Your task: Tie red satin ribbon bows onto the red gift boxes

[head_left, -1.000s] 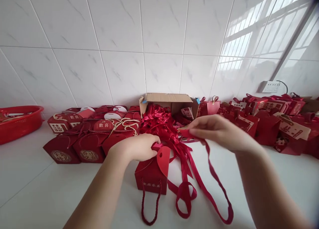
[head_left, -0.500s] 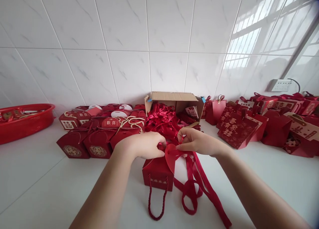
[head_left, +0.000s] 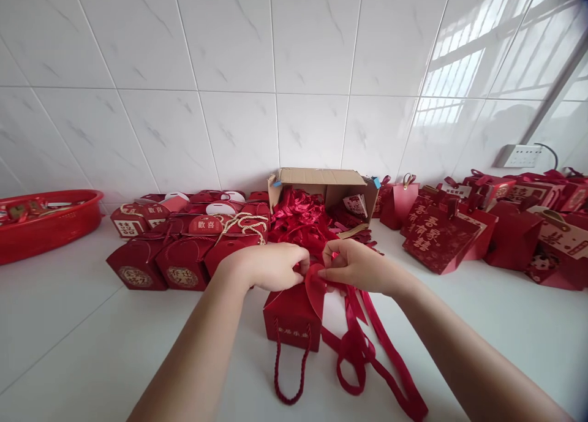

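Note:
A small red gift box [head_left: 293, 318] stands upright on the white counter in front of me, its rope handle drooping toward me. My left hand [head_left: 280, 266] is closed at the left edge of the box's rounded top flap [head_left: 315, 287], fingers curled behind it. My right hand [head_left: 351, 266] pinches red ribbon right at the flap, its thumb against the flap's face; the fingertips are partly hidden. Loose ribbon [head_left: 390, 364] trails from below the right hand, looping and spreading over the counter to the right of the box.
Behind my hands lies a cardboard box [head_left: 321, 177] spilling a heap of red ribbon [head_left: 298, 217]. Several red gift boxes [head_left: 184, 269] are grouped left, several red gift bags [head_left: 436, 238] right. A red plastic basin [head_left: 59, 226] sits far left. A power strip [head_left: 519, 156] is by the tiled wall.
My right hand has shifted slightly left, its thumb now closer against the flap. The ribbon tails have moved a little; the gift box stays put.

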